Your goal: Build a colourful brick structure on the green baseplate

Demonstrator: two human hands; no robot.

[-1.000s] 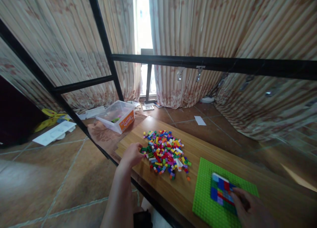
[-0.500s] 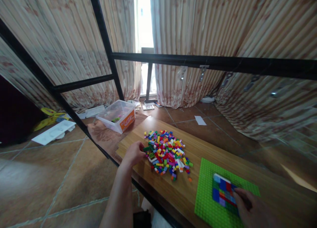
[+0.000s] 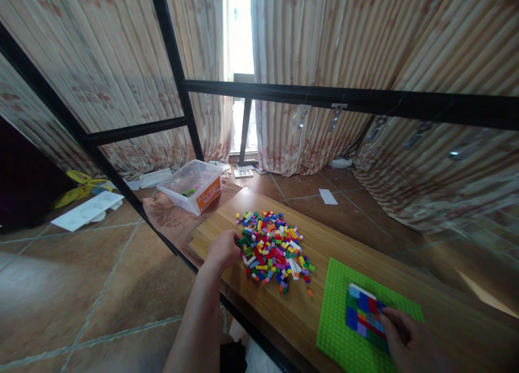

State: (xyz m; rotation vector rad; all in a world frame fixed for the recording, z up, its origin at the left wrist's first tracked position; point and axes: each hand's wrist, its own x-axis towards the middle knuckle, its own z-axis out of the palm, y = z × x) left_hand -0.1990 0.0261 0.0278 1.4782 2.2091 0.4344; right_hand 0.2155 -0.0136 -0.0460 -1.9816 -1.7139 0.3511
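Observation:
My left hand (image 3: pixel 225 248) is at the left edge of a loose pile of small colourful toy bricks (image 3: pixel 275 246). Its fingers are curled together beside some dark green bricks, and whatever is between the fingertips is hidden. On the right lies a bright green studded baseplate (image 3: pixel 332 313), carrying a flat block of joined bricks (image 3: pixel 360 313) in blue, red, green, purple and white. Thumb and fingers of my right hand (image 3: pixel 409 335) are closed at the right edge of this block, covering part of it.
Pile and baseplate rest on a wooden tabletop (image 3: pixel 243 205). A clear plastic box with an orange label (image 3: pixel 190 186) stands on a brown cloth beyond its left end. Black metal bars (image 3: pixel 284 92) cross in front of the curtains. White packaging (image 3: pixel 87 211) lies on the tiled floor.
My left hand has shifted slightly right, closer into the edge of the pile. The right hand stays at the brick block, and the view has tilted a little.

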